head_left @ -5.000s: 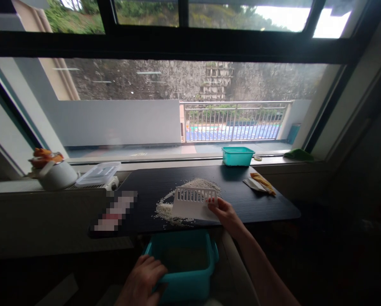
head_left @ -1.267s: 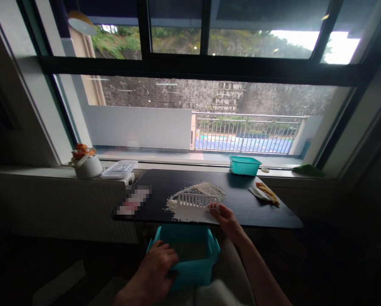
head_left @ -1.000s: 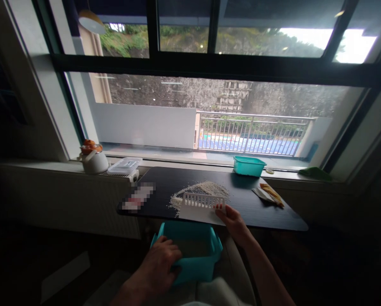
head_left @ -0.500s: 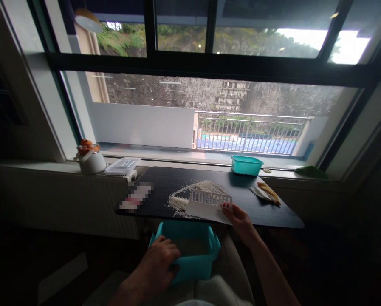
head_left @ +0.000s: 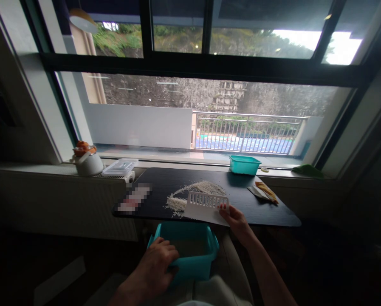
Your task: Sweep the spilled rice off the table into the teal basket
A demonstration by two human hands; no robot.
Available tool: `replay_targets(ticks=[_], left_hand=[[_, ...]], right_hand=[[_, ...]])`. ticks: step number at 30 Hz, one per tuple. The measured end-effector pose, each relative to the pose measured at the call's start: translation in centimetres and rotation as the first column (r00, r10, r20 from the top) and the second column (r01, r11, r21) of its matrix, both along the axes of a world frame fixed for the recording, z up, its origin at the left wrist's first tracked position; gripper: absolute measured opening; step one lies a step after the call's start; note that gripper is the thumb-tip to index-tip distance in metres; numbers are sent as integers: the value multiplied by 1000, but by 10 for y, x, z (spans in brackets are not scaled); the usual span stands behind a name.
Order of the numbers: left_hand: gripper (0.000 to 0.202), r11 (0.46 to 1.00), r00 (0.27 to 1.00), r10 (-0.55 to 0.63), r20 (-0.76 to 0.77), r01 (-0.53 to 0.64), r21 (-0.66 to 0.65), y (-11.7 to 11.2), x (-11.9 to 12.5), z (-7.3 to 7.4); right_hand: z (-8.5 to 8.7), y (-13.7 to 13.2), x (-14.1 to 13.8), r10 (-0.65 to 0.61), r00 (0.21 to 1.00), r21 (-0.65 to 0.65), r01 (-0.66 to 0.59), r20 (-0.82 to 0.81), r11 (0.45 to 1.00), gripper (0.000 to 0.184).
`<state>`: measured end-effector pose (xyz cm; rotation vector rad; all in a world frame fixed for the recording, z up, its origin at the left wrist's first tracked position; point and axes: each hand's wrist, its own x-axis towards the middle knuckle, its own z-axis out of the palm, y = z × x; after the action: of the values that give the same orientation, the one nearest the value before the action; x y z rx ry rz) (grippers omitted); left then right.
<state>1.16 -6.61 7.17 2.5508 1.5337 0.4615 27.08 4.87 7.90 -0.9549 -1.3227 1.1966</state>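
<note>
My right hand [head_left: 235,217] pinches the right end of a white slotted scoop [head_left: 203,211], a flat plate with a row of long slots along its far edge. The scoop rests at the table's near edge, over small white grains [head_left: 206,186] that lie in a loose ring on the dark tabletop. A denser heap of them shows left of the scoop; the part beneath it is hidden. Below the table edge, my left hand [head_left: 160,261] is closed over the left rim of a teal plastic bin [head_left: 193,267] at my lap. The bin's bottom is dim.
The dark table [head_left: 158,180] stands under a wide window. On it are a smaller teal tub [head_left: 245,165] at the back right, a folded yellow and white packet [head_left: 263,192] and a blurred-out item [head_left: 134,198]. A white pot [head_left: 88,163] and clear lid [head_left: 120,167] sit left.
The whole view has shifted slightly. Both hands keep their holds, and the scoop stays in nearly the same place over the grains.
</note>
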Motion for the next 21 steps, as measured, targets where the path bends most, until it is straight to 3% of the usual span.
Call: replay_targets(ticks=[13, 21], left_hand=[[6, 1000, 1000, -2, 5, 2, -2, 1, 0, 1], [7, 1000, 1000, -1, 16, 1, -7, 0, 0, 0]], right_hand=[[-11, 7, 9, -24, 1000, 15, 24, -10, 1000, 42], [-7, 6, 8, -2, 998, 1, 2, -58, 1000, 36]])
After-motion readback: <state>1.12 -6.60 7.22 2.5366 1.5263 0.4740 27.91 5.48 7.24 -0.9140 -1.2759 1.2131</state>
